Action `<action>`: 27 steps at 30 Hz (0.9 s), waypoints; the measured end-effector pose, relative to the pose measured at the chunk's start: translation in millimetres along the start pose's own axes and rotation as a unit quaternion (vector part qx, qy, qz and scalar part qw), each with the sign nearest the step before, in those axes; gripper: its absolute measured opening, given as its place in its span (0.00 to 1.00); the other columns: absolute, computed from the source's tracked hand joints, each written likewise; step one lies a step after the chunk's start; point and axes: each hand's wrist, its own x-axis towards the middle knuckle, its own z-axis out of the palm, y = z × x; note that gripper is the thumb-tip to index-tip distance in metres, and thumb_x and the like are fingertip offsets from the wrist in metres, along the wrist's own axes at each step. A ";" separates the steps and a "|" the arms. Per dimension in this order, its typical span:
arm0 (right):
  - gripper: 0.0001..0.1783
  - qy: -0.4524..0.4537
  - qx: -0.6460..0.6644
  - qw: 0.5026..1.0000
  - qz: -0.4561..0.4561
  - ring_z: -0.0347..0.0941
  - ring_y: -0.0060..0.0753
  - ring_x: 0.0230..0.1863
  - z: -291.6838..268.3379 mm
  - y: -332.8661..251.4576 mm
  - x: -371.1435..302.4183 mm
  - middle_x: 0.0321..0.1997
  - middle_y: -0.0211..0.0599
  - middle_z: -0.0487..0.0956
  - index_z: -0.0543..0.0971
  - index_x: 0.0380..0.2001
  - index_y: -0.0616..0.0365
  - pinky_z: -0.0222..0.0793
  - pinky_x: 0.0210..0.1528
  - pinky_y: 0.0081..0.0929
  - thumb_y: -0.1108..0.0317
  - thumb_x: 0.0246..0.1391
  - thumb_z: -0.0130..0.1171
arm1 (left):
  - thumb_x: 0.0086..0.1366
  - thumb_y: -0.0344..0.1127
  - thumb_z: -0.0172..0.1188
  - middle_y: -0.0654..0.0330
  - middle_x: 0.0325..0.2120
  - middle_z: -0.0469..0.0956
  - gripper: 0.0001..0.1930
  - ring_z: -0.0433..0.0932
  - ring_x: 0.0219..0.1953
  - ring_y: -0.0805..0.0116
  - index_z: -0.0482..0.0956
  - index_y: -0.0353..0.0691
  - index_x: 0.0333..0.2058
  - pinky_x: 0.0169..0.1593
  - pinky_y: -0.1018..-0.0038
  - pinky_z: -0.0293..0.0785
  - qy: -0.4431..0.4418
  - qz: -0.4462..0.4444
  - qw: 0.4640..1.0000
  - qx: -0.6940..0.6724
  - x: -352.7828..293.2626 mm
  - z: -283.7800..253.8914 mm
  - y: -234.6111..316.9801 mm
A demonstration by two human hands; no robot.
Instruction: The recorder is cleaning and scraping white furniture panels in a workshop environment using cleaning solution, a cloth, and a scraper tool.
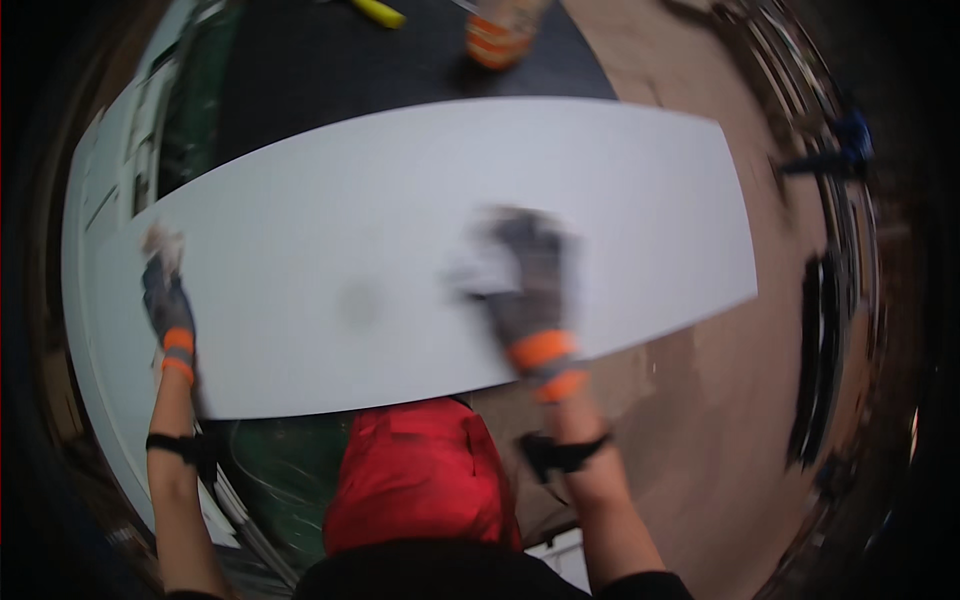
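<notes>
A long white panel (330, 220) lies across in front of me, with a faint grey smudge left of its middle. My right hand (530, 265), in a dark grey glove with an orange cuff, is over the panel's middle. Motion smears its fingers, and I cannot tell whether the whitish blur around them is a cloth. At the panel's left end is my left hand (170, 300), in a matching glove and pointing away from me. Something pale shows at its fingertips; whether it is a cloth or bare fingers I cannot tell.
Beyond the panel is a dark surface (410, 70) bearing a yellow-handled tool (379, 12) and an orange-and-tan object (500, 38). More white panels (95, 230) stand at the left. A red bag-like item (420, 475) is close to my body. Brown floor (690, 430) stretches to the right, with black strips (812, 360) farther out.
</notes>
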 end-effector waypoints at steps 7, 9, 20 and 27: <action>0.33 0.211 -0.391 0.806 0.390 0.64 0.47 0.64 -178.5 216.6 -4.4 0.61 0.46 0.70 0.66 0.63 0.48 0.56 0.64 0.48 0.45 0.58 0.52 | 0.66 0.31 0.51 0.46 0.50 0.73 0.21 0.72 0.52 0.53 0.68 0.33 0.57 0.58 0.65 0.66 -0.035 -0.008 0.949 -0.313 -9.9 42.8 72.9; 0.35 0.166 -0.365 0.856 0.326 0.62 0.47 0.65 -144.6 189.7 21.5 0.61 0.45 0.69 0.62 0.65 0.47 0.55 0.65 0.51 0.44 0.59 0.51 | 0.61 0.28 0.51 0.46 0.49 0.72 0.21 0.72 0.51 0.52 0.70 0.32 0.54 0.58 0.60 0.67 -0.093 0.230 0.963 -0.106 -56.5 9.1 190.4; 0.34 0.045 -0.323 0.936 0.135 0.51 0.43 0.73 14.4 48.2 106.5 0.72 0.40 0.59 0.62 0.67 0.51 0.43 0.71 0.45 0.45 0.63 0.46 | 0.63 0.35 0.50 0.56 0.55 0.71 0.20 0.65 0.61 0.59 0.72 0.44 0.54 0.62 0.58 0.58 -0.038 0.191 0.973 -0.125 7.5 30.2 101.4; 0.27 0.054 -0.114 0.992 0.011 0.61 0.45 0.66 179.1 -177.8 169.3 0.62 0.39 0.70 0.72 0.54 0.51 0.50 0.68 0.41 0.64 0.49 0.65 | 0.70 0.51 0.45 0.56 0.61 0.68 0.26 0.68 0.61 0.55 0.63 0.53 0.64 0.61 0.60 0.63 -0.063 -0.224 0.965 0.120 24.7 -46.7 -283.9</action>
